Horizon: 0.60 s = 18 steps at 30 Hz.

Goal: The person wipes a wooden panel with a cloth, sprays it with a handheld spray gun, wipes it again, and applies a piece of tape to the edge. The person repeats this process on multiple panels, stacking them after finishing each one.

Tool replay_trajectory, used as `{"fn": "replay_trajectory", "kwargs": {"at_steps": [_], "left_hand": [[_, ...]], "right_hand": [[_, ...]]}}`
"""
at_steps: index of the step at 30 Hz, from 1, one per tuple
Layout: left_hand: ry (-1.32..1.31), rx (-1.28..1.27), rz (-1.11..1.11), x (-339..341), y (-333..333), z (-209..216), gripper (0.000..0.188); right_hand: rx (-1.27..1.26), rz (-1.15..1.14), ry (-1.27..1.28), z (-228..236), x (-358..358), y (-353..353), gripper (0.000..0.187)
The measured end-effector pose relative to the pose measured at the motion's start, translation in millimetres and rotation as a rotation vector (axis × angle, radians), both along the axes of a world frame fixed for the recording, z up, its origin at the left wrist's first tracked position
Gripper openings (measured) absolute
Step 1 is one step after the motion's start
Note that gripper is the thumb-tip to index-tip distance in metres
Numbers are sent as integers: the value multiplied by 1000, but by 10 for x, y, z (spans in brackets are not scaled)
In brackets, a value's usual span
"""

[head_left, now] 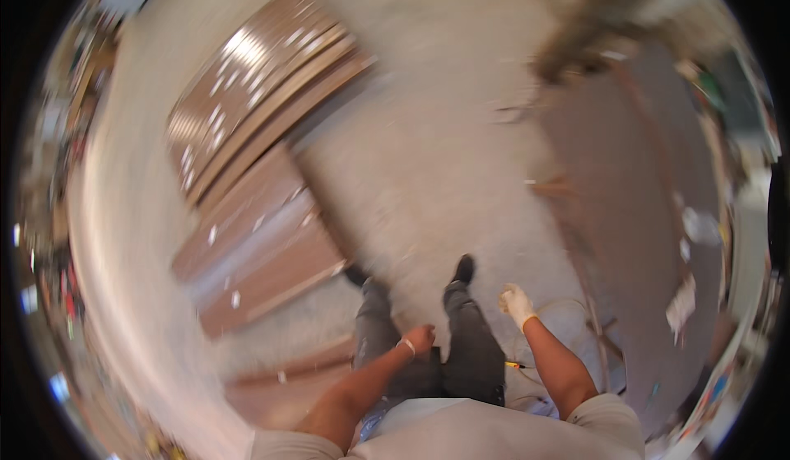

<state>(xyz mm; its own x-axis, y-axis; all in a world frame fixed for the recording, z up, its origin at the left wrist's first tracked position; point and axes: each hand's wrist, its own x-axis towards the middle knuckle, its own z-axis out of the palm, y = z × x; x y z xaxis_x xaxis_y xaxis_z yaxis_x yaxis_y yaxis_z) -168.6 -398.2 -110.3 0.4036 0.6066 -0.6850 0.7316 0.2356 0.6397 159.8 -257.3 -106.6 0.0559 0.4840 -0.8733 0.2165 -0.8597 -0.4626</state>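
Note:
My left hand [420, 339] is bare, with a pale band at the wrist, and is held in front of my left thigh. Its fingers are curled in, and nothing sticks out of them. Over the floor beside my right leg is my right hand [517, 302], in a whitish glove with a yellow cuff. Those fingers are curled too, with no object visible in them. Neither hand touches a panel. Nearest on the left lies a stack of brown panels [271, 242]; to the right is a large brown board [625, 188]. Motion blurs the picture.
Farther off on the left are stacked brown slats or panels [263, 81] with shiny spots. Another brown panel [288, 390] lies low at the left. A thin cable or hose [568, 302] curves over the concrete floor [420, 155] by the right board. A yellow-and-black item [515, 365] shows beside my right leg.

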Motion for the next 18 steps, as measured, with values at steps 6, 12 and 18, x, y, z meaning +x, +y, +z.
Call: {"fn": "replay_trajectory", "kwargs": {"at_steps": [6,12,18], "left_hand": [[-106,73,-192,1416,1214,1037,36],[-57,354,-591,2347,2324,1508,28],[-141,411,-662,3203,3124,1803,30]], "right_hand": [[189,-523,33,1145,1589,-1049,30],[269,-1071,369,1392,1490,-2102,43],[72,-1008,169,1656,1191,-1820,33]]}}
